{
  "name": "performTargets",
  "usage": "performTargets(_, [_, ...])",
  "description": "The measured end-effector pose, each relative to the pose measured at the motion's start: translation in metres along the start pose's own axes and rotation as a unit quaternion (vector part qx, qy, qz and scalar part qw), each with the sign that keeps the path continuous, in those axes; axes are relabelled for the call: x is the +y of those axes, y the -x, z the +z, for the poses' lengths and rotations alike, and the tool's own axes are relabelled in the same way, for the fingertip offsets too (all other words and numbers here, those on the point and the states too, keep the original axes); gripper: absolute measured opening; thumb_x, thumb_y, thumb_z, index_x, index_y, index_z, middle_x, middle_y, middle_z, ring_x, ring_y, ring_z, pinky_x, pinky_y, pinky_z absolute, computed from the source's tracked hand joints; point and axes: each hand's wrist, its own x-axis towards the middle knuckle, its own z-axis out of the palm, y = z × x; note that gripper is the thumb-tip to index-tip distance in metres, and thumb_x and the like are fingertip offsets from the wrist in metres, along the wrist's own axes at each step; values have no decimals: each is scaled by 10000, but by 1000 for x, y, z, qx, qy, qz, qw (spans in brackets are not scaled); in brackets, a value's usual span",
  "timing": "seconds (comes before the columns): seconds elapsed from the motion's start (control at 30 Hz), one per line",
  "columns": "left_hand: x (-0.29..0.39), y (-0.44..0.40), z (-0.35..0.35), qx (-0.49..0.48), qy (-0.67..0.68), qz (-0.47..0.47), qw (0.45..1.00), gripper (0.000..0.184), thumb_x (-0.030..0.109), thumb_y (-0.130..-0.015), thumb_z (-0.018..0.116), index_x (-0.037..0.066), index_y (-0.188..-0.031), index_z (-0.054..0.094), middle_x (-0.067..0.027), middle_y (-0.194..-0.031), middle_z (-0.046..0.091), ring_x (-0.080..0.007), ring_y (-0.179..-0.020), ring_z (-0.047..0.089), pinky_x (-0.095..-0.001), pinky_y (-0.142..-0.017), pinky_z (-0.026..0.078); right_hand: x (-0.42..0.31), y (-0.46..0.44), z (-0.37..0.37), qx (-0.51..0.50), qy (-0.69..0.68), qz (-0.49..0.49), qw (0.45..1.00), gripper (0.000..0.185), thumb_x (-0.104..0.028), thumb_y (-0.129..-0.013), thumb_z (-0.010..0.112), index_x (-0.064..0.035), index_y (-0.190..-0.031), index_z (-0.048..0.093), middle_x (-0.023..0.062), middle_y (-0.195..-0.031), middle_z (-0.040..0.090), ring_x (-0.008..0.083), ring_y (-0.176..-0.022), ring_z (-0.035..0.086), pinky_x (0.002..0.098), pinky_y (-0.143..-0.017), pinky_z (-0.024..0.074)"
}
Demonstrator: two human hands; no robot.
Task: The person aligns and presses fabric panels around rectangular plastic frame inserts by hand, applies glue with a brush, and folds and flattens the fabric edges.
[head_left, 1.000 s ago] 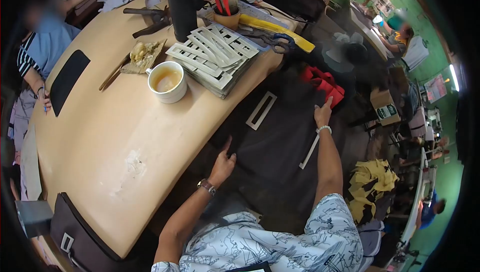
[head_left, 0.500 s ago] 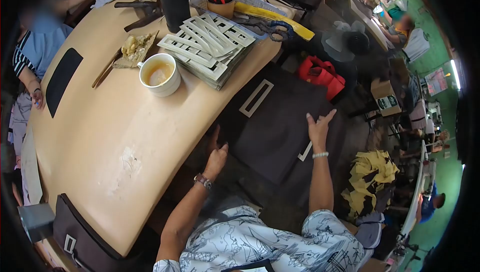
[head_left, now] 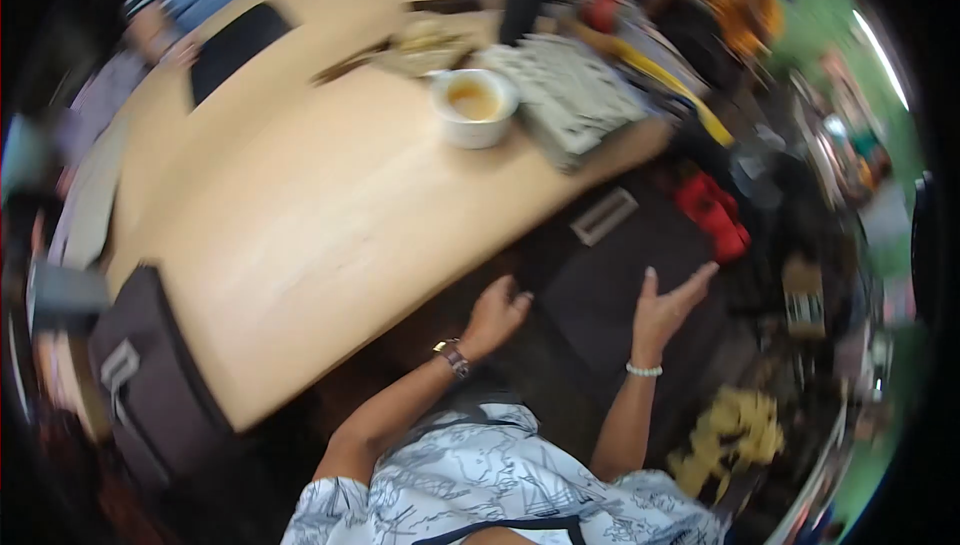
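Note:
A large dark brown fabric panel [head_left: 620,290] hangs or lies just beyond my hands, beside the table edge. A pale rectangular frame [head_left: 605,217] sits near its upper part. My right hand [head_left: 668,317], with a beaded bracelet, is over the panel's right side, thumb and fingers stretched apart and nothing held. By the panel's left edge is my left hand [head_left: 495,317], wearing a watch [head_left: 452,357]. Its fingers look bent and are blurred; whether they touch the fabric cannot be made out.
On the curved wooden table [head_left: 300,235] stand a white cup [head_left: 475,125] of brown drink and a stack of pale frames [head_left: 570,95]. A dark bag [head_left: 155,370] is at its left end. Red cloth [head_left: 712,215] and yellow scraps [head_left: 735,435] are at right. Another person's hand [head_left: 180,52] is across the table.
The whole view has swung, so the table and its things sit further right. My left hand's fingers look more bent; my right hand remains spread over the panel.

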Motion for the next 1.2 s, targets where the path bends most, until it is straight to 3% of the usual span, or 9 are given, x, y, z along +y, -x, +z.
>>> performTargets(0.03, [-7, 13, -2, 78, 5, 115, 990, 512, 214, -807, 628, 12, -1249, 468, -211, -1083, 593, -289, -930, 611, -371, -805, 485, -28, -1, -2, -19, -45, -1, 999, 845, -92, -765, 688, 54, -1401, 151, 265, -1383, 309, 378, -1270, 339, 406, -1059, 285])
performTargets(0.1, [6, 48, -37, 102, 25, 202, 974, 464, 136, -828, 593, 44, -1266, 469, -196, -1276, 482, -301, -1088, 547, -378, -928, 439, -82, 6, 13, -29, -200, -53, 978, 784, -79, -796, 664, 54, -1398, 180, 256, -1371, 337, 355, -1254, 370, 405, -1055, 292])
performTargets(0.2, [22, 93, -96, 315, -9, 305, 899, 315, -5, -783, 618, 13, -1097, 602, -181, -1151, 574, -293, -1032, 583, -357, -879, 476, -165, 30, 20, -119, -402, -118, 900, 723, -36, -812, 627, 52, -1395, 209, 229, -1349, 383, 321, -1253, 385, 396, -1062, 275])
performTargets(0.4, [-2, 210, -240, 677, -292, 114, 666, 262, 9, -771, 630, -2, -1032, 624, -166, -1084, 613, -320, -1025, 578, -370, -883, 463, -301, 82, -15, -297, -517, -294, 748, 594, -3, -774, 628, 49, -1303, 362, 217, -1328, 413, 327, -1275, 363, 385, -1071, 254])
performTargets(0.57, [-60, 254, -294, 666, -351, -87, 653, 375, 202, -728, 714, 7, -1031, 609, -147, -1062, 605, -320, -959, 574, -390, -820, 469, -382, 128, -21, -347, -578, -390, 627, 587, -24, -772, 633, 53, -1294, 375, 229, -1275, 459, 347, -1181, 456, 396, -1002, 354])
performTargets(0.67, [-70, 259, -300, 652, -332, -106, 674, 344, 205, -738, 702, 10, -1010, 619, -131, -1018, 623, -307, -931, 584, -388, -796, 473, -413, 150, -22, -360, -577, -428, 595, 630, -44, -775, 632, 44, -1329, 347, 225, -1224, 497, 346, -1129, 492, 393, -969, 385])
performTargets(0.93, [-80, 264, -307, 726, -189, -23, 660, 155, 149, -798, 643, -1, -831, 664, -123, -872, 659, -295, -826, 612, -370, -746, 471, -458, 191, -25, -443, -579, -421, 540, 649, -44, -801, 599, 46, -1364, 288, 196, -1045, 592, 285, -961, 594, 357, -847, 469])
performTargets(1.03, [-82, 265, -309, 747, -134, -9, 651, 148, 132, -811, 642, -15, -821, 658, -127, -816, 659, -275, -758, 626, -345, -691, 474, -478, 211, -31, -530, -610, -361, 465, 631, -42, -862, 534, 46, -1390, 200, 173, -941, 632, 238, -825, 640, 322, -746, 508])
performTargets(1.2, [-80, 267, -309, 773, -47, 12, 633, 127, 99, -822, 635, -28, -815, 643, -127, -769, 644, -230, -641, 610, -304, -598, 453, -500, 242, -44, -590, -614, -264, 453, 636, -108, -939, 437, 29, -1416, 38, 182, -1005, 618, 223, -826, 639, 303, -730, 507])
